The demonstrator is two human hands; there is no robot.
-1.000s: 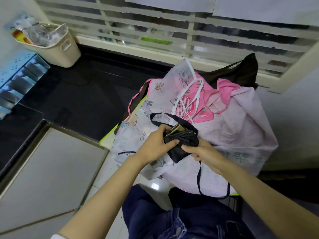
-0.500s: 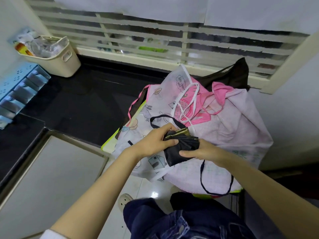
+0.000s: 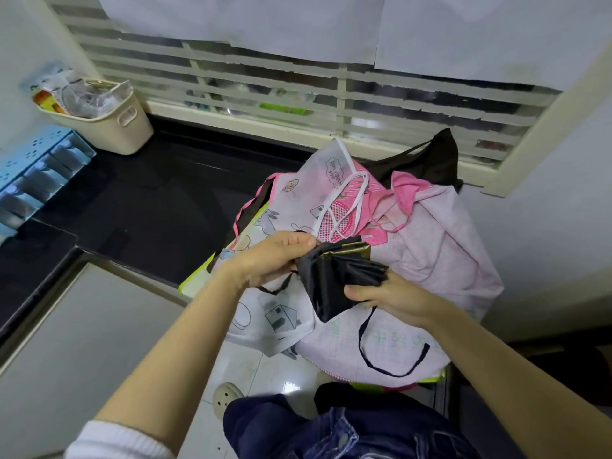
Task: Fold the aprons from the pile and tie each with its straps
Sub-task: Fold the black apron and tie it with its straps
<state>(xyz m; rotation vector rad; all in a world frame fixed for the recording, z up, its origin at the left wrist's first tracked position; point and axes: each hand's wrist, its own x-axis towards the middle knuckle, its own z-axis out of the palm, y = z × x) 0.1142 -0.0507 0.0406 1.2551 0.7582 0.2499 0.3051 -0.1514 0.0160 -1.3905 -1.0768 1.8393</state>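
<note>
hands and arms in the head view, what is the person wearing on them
Both forearms are bare. The left hand and right hand show no gloves, rings or watch. A white sleeve cuff shows high on the left arm; no sleeve is in view on the right.

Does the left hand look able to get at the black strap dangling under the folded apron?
Probably yes: the strap hangs uncovered over the pile, below the right hand, though the left hand grips the folded black apron.

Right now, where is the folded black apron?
In the head view the folded black apron is mid-frame, gripped between the left hand and the right hand, over the pink and white apron pile.
</note>
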